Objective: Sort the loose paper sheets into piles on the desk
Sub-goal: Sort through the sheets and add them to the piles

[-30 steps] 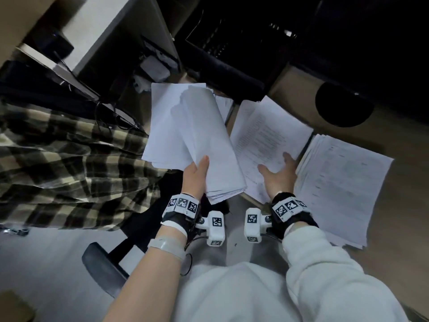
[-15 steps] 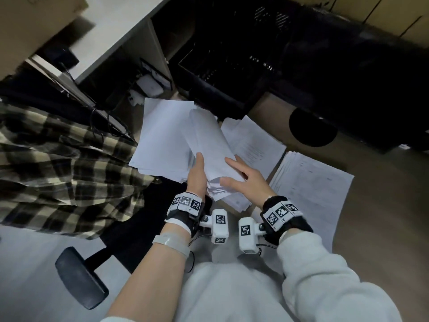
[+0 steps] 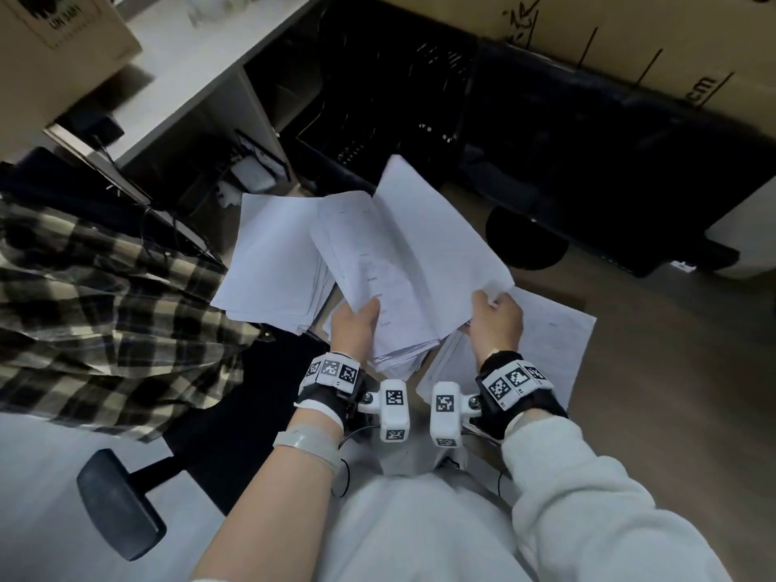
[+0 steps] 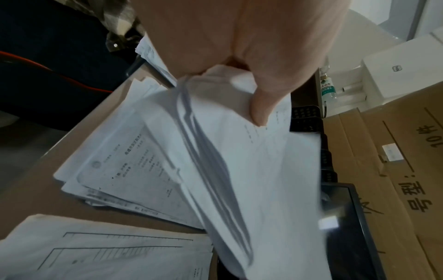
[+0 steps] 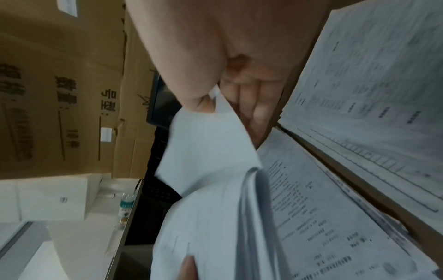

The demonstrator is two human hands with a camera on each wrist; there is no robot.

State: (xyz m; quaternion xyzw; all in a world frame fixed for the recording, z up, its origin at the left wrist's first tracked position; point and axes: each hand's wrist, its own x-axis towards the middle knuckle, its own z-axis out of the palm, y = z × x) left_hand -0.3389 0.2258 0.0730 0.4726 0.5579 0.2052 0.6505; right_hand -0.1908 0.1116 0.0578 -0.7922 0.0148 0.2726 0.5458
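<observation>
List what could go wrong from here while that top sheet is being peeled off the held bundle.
1. The left hand grips the fanned bundle only at its near end; loose sheets might slide out.
2. The right hand pinches the lifted sheet at one corner, so it may crease or tear.
3. The left pile overhangs the desk edge and could be knocked off.
</observation>
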